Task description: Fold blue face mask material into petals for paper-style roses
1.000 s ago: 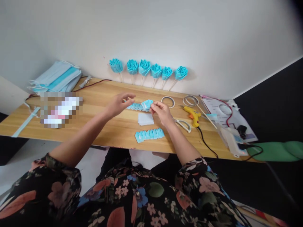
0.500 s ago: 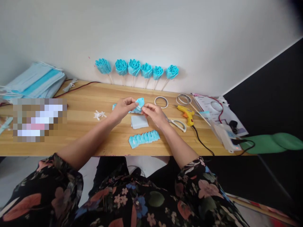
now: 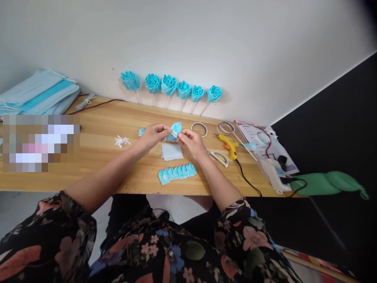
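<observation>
Between my two hands a folded piece of blue mask-like fabric [image 3: 177,127] is held just above the table. My left hand [image 3: 153,135] pinches its left side, and a small white strip shows by the fingertips. The fingers of my right hand [image 3: 193,142] are closed on its lower right edge. Behind my hands lie more blue folded pieces [image 3: 141,132], partly hidden. A stack of pale folded fabric squares [image 3: 172,152] lies just below my hands. Nearer the table edge is an overlapping row of folded blue pieces [image 3: 177,173]. Small white strips [image 3: 121,141] lie in a pile to the left.
Several blue fabric roses [image 3: 169,85] on sticks lean against the wall. To the right are a tape roll [image 3: 205,129], scissors [image 3: 220,158], a yellow glue gun [image 3: 231,144] with its cord and a power strip [image 3: 277,175]. Face masks [image 3: 38,92] are piled at the left.
Both hands keep their pinch on the blue piece, which has turned slightly. The white strip shows more clearly between my fingers. The whole view has shifted a little.
</observation>
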`<state>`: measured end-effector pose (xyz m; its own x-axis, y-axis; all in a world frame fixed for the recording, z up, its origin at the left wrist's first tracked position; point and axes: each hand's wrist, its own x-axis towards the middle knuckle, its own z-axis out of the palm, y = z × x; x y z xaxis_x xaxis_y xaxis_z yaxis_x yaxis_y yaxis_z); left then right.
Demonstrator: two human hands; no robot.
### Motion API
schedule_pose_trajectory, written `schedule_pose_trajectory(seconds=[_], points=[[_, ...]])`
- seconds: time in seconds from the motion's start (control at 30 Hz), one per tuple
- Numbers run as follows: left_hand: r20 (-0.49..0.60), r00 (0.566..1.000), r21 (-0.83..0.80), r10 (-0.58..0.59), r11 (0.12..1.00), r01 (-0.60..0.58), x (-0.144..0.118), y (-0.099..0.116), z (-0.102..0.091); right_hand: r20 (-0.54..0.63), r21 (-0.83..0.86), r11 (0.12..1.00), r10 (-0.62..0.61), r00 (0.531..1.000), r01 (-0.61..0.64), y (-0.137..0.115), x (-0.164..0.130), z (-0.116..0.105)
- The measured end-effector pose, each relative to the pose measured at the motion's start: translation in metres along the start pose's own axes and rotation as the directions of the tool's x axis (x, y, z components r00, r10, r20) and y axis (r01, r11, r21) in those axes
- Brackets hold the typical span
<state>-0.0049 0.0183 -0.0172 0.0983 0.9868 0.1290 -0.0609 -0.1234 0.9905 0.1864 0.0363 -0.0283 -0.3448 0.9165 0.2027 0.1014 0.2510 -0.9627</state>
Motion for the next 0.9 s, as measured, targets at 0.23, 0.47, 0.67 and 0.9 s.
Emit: schedule_pose_trajectory(seconds=[0.23,0.47,0.67,0.9], points=[[-0.009,1.0,-0.006,0.01,1.0,-0.01,0.0,-0.002,0.002,0.023,-0.001,1.0,0.017,1.0,-0.017,-0.002,-0.001,0.0],[-0.123,0.989,0.104,0.083,0.992,-0.071,-0.004,0.0,0.004,-0.058,-0.062,0.998,-0.008,0.998,0.005,-0.003,-0.002,0.004],[-0.102,0.923,0.519,0.37,0.812,-0.268,-0.017,0.006,0.013,-0.139,-0.235,0.971,-0.075,0.987,0.041,-0.009,-0.006,0.008],[-0.035,0.925,0.653,0.379,0.709,-0.266,-0.016,-0.003,0.013,-0.142,-0.36,0.925,-0.18,0.973,0.119,-0.012,-0.011,0.015]])
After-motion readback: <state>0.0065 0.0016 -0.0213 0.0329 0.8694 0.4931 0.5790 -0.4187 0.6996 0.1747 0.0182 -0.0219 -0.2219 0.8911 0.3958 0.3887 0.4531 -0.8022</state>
